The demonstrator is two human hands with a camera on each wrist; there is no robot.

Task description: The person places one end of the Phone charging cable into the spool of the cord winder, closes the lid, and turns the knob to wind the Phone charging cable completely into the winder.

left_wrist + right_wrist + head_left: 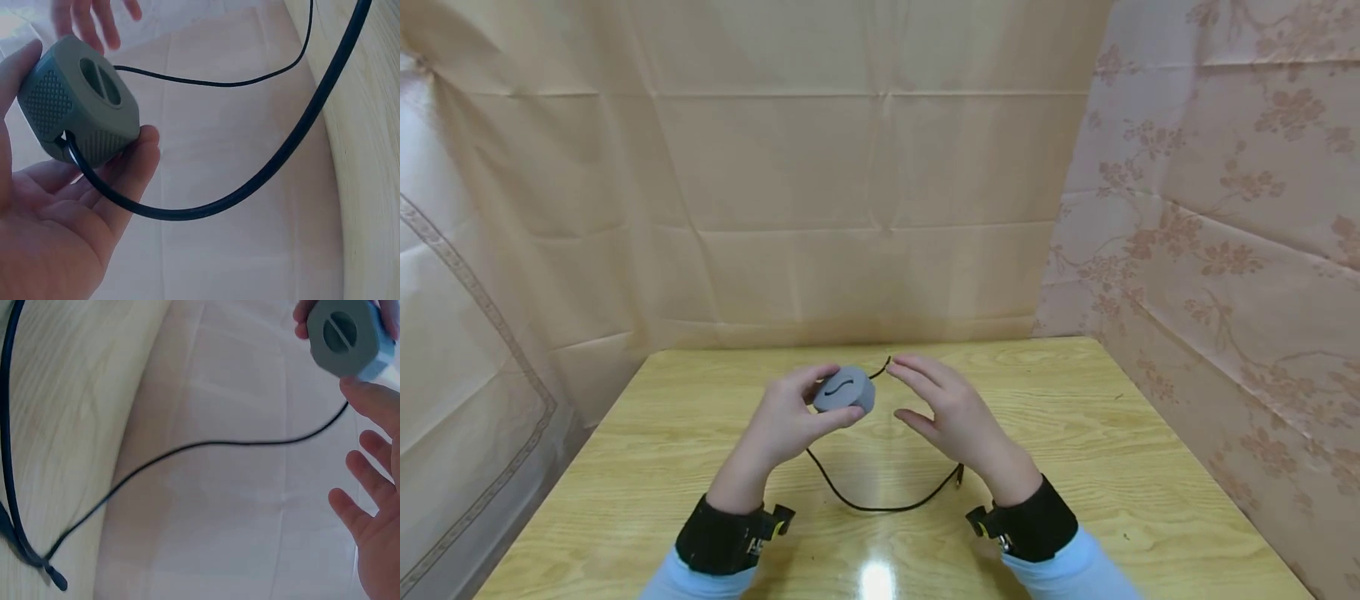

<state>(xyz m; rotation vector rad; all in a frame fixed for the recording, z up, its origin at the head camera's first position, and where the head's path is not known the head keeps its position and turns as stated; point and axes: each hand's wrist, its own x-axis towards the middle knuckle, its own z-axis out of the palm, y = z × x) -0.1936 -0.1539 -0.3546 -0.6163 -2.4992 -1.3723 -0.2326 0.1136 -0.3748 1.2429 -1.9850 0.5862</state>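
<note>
My left hand (790,412) grips a grey cable winder (844,390) between thumb and fingers, above the table. The winder is a rounded, many-sided block with an S-shaped slot on the face toward me. In the left wrist view, its other face has a round recess (100,81) with a bar across, and its sides are textured. A black cable (187,214) comes out of a notch in the side and hangs in a loop. My right hand (958,408) is to the right of the winder, fingers spread and apart, holding nothing.
A light wood-grain table (1045,433) lies beneath both hands. The cable's loop hangs toward me, and a cable plug (57,578) shows in the right wrist view. Beige cloth (850,208) hangs behind the table, flowered cloth (1225,250) on the right.
</note>
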